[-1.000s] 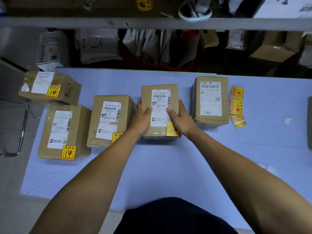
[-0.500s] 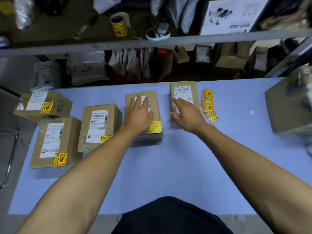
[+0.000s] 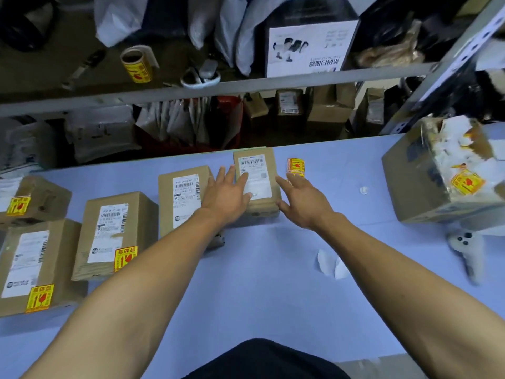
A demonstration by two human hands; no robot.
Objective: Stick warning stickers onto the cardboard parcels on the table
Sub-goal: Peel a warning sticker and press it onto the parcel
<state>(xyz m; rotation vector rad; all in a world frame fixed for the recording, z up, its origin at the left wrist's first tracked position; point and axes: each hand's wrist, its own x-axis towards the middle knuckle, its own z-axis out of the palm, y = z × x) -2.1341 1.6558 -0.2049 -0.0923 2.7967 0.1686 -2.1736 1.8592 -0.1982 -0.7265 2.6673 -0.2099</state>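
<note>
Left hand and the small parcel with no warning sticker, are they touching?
Touching. In the head view the left hand lies flat on the small parcel, its fingers overlapping the top face and white label.

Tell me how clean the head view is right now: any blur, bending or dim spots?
Head view: shelf rail bows from wide-angle distortion; the big box and white controller at right smear with motion blur; shelves behind are dim; table evenly lit, no glare.

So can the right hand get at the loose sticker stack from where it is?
Probably yes. The right hand is open, its fingertips nearly at the sticker stack, which lies uncovered on the table beside the unstickered parcel.
</note>
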